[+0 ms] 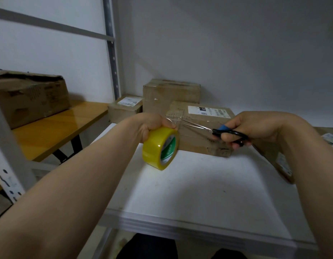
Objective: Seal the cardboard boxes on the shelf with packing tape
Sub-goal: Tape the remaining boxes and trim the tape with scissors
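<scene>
Cutting step. Left of the box (203,144), our left hand (152,126) grips the tape roll (158,148); our right hand (255,128) holds scissors (223,130) over it. Next, likely: we snip the taut strip.

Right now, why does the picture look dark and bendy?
Head view: dim room light, soft shadows on the white shelf, a shiny glare on the wooden table, shelf edges bowed by the wide lens, scissors blades slightly blurry.

Scissor blades (205,128) blur, seemingly open; the rightmost box (277,161) is cut off.
</scene>
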Action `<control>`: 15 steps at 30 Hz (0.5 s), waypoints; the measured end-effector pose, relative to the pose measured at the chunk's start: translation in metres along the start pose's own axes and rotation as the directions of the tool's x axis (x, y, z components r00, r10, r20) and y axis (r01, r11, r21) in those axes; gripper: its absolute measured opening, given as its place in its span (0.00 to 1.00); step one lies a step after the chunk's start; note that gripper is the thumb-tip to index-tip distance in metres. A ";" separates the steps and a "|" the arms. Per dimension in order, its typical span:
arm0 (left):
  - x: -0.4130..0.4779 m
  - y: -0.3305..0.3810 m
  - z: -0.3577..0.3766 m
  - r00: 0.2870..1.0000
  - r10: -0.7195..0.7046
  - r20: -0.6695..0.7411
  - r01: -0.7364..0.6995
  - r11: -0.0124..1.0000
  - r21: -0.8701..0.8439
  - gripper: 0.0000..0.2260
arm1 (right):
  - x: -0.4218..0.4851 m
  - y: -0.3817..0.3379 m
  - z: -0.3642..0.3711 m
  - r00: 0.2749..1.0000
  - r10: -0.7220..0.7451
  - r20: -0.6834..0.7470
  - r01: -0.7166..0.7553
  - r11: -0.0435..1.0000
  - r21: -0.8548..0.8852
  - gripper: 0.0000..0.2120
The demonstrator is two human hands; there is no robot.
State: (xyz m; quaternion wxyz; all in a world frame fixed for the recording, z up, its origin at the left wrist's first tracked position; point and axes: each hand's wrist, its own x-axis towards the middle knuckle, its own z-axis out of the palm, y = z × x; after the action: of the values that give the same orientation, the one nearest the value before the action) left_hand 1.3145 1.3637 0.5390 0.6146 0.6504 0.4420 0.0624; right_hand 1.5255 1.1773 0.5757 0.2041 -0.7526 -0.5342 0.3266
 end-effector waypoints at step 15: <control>0.000 0.000 -0.001 0.999 0.029 0.035 -0.029 1.000 0.001 0.26 | 0.025 -0.012 -0.004 1.000 0.025 -0.005 -0.026 0.997 -0.075 0.08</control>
State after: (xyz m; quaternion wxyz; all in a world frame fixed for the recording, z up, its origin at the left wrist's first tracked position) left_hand 1.3142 1.3642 0.5392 0.6207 0.6581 0.4220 0.0597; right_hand 1.5252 1.2050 0.5795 0.1727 -0.7671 -0.5360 0.3074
